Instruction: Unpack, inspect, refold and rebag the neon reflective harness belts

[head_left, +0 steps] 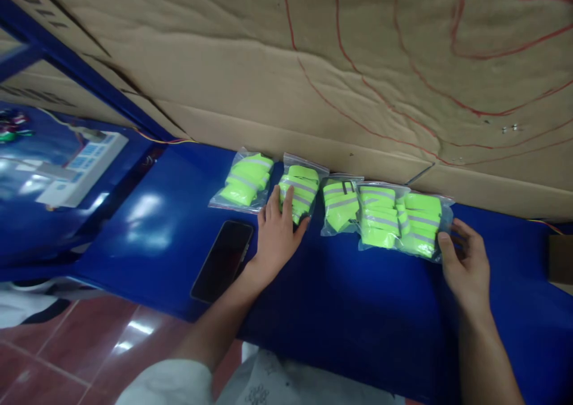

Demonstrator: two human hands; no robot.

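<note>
Several clear plastic bags of folded neon-yellow bands with grey stripes lie in a row on a blue table point(340, 297), along a cardboard wall. My left hand point(276, 232) rests flat with fingers stretched on the second bag from the left point(301, 191). My right hand point(465, 261) touches the right edge of the rightmost bag point(421, 223), thumb and fingers apart around its corner. The leftmost bag point(244, 181) and the middle bags point(342, 205) lie untouched.
A black phone point(222, 260) lies face up left of my left hand. A white power strip point(83, 166) sits on a lower blue surface at far left. Creased cardboard point(313, 64) with red lines rises behind the bags. Red floor tiles show below the table's edge.
</note>
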